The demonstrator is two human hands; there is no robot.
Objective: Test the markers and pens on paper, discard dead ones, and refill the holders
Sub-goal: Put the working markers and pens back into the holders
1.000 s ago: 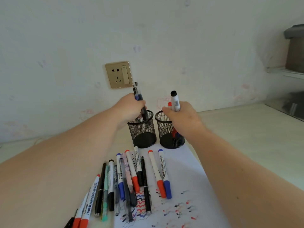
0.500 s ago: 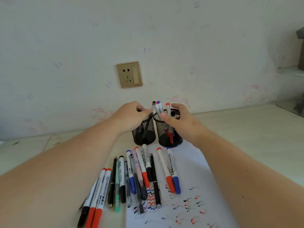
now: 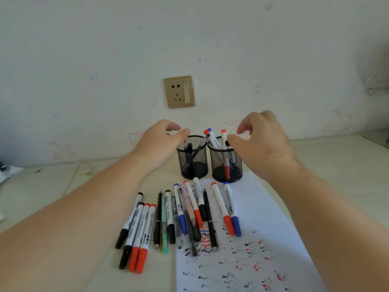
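Hovering empty, both hands' loose grips

Two round black wire-mesh metal holders, open-weave and matt. Smooth white plastic marker barrels with glossy red and blue caps. Flat white matt paper sheet, ink-squiggled. Brushed gold, slightly shiny wall socket plate.

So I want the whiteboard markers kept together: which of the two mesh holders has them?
The right holder, by the right hand: white markers with red and blue ends stick out. The left holder holds only dark pens.
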